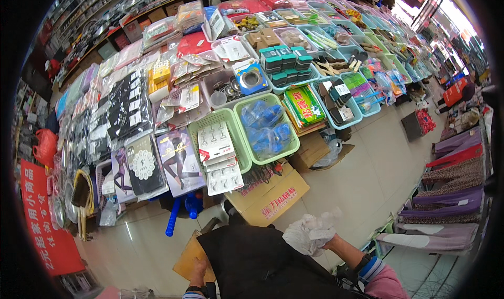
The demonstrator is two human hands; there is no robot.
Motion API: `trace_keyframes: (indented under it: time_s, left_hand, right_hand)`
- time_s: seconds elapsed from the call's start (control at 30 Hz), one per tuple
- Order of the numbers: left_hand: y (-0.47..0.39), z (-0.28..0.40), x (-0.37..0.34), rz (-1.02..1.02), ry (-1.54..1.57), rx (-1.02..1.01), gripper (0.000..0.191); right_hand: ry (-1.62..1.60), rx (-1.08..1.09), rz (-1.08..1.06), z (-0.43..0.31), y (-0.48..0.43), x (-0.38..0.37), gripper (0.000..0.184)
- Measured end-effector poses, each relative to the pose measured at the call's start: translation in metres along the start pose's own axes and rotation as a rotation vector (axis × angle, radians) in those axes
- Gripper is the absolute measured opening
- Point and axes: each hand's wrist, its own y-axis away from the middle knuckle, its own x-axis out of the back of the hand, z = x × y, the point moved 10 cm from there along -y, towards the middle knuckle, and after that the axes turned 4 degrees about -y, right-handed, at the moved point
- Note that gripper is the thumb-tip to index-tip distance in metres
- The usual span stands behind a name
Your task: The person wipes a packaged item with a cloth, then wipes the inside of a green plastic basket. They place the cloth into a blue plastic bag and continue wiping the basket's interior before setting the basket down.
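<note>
My right hand [327, 240], mostly hidden by a crumpled white cloth or tissue [305, 233], holds it out to the right of my dark apron or vest. Low on the left, my left hand [198, 268] grips a tan cardboard piece [188, 258] beside my body. Before me a light green basket [295, 144] holds blue items in clear plastic bags. Beside it another green basket [246, 166] bears white cards of metal hooks [214, 141]. Packaged tights [181, 161] lie to their left. Blue handles [171, 220] stick out below the display edge.
A cardboard box [275, 198] with printed writing stands on the floor under the baskets. Folded mats or textiles [449, 196] lie on a low rack at the right. A red printed banner [47, 224] hangs at the left. A person in a red vest [454, 92] is at the far right.
</note>
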Motion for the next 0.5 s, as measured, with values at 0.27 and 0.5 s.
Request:
trace_keyframes:
  time_s: [0.27, 0.5]
  left_hand:
    - [0.002, -0.072, -0.079, -0.095, 0.643, 0.273, 0.051]
    - [0.001, -0.12, -0.121, -0.026, 1.106, 0.364, 0.055]
  right_hand:
    - [0.27, -0.134, 0.127, 0.01, -0.036, -0.009, 0.04]
    - [0.423, -0.248, 0.158, 0.014, -0.064, -0.021, 0.034]
